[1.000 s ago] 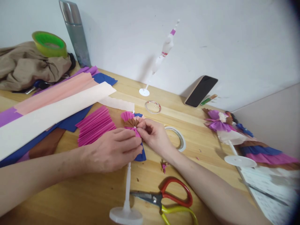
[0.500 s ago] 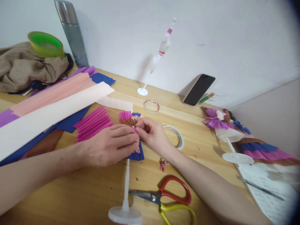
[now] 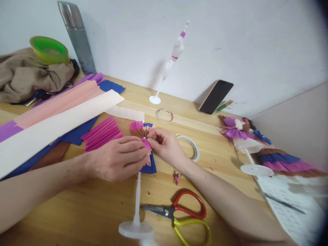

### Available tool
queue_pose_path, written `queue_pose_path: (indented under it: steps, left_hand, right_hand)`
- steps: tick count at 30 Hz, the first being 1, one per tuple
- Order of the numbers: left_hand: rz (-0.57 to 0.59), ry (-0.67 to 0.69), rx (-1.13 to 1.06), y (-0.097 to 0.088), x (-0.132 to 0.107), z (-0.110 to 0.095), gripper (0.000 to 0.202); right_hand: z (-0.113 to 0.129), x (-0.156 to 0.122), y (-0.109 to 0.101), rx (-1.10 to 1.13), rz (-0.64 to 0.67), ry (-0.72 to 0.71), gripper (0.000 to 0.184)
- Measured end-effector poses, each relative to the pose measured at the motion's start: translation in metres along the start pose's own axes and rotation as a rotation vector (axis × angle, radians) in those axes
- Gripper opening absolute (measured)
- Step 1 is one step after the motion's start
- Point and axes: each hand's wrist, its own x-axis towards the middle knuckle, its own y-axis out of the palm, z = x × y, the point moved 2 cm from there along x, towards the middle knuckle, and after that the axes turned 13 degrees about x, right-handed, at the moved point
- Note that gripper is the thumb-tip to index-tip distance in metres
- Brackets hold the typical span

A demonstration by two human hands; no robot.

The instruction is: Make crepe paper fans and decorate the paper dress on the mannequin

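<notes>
A small pleated crepe paper piece [image 3: 138,133] in pink, brown, peach and blue stands on a white plastic stand [image 3: 137,201]. My left hand [image 3: 116,159] closes around its left side, fingers pressed together over the paper and hiding part of it. From the right, my right hand [image 3: 166,147] pinches the paper close to a tiny white spot at its centre, thumb against forefinger. Blue paper [image 3: 151,165] shows below my fingers. Beside my left hand lies a folded magenta crepe strip [image 3: 102,133].
Scissors [image 3: 167,212] with red and yellow handles lie beside the stand. A tape roll [image 3: 196,150] is by my right wrist. Crepe sheets [image 3: 61,111] cover the left. A phone [image 3: 216,96] leans on the wall, near a slim white figure [image 3: 176,51]. Finished-looking paper figures [image 3: 233,128] stand right.
My left hand has shifted slightly down and left, uncovering more of the pink paper below the centre. My right hand keeps its pinch there. The whole view has moved a little.
</notes>
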Motion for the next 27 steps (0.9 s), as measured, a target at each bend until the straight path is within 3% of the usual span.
queue_pose_path:
  steps: [5, 8, 10, 12, 14, 16, 18, 20, 23, 27]
  left_hand:
    - [0.135, 0.073, -0.093, 0.006, 0.001, -0.001, 0.02]
    - [0.086, 0.024, -0.118, 0.003, 0.002, 0.001, 0.018]
    - [0.032, -0.146, -0.118, 0.0, 0.001, 0.006, 0.02]
    - [0.064, -0.442, -0.102, -0.002, 0.0, 0.013, 0.023]
    - [0.204, -0.775, -0.147, -0.002, -0.002, 0.022, 0.022]
    - [0.407, -1.022, -0.276, 0.0, -0.005, 0.028, 0.024]
    - [0.572, -1.126, -0.398, 0.004, -0.006, 0.032, 0.033]
    - [0.645, -1.172, -0.48, 0.008, -0.006, 0.034, 0.037]
    - [0.637, -1.234, -0.623, 0.013, -0.005, 0.033, 0.036]
    - [0.549, -1.316, -0.848, 0.016, -0.002, 0.03, 0.032]
  right_hand:
    - [0.0, 0.003, 0.0, -0.011, 0.006, -0.003, 0.009]
    - [0.003, 0.004, -0.002, 0.016, 0.036, 0.034, 0.009]
    - [0.009, 0.004, -0.007, 0.013, 0.06, 0.071, 0.01]
    - [0.017, 0.004, -0.014, -0.07, 0.069, 0.098, 0.017]
    - [0.025, 0.004, -0.021, -0.181, 0.111, 0.142, 0.033]
    - [0.03, 0.003, -0.022, -0.22, 0.203, 0.227, 0.044]
    - [0.03, 0.003, -0.02, -0.178, 0.286, 0.336, 0.044]
    - [0.027, 0.003, -0.015, -0.103, 0.307, 0.44, 0.04]
    - [0.018, 0.005, -0.007, 0.024, 0.274, 0.523, 0.035]
    - [0.012, 0.005, -0.002, 0.073, 0.245, 0.458, 0.03]
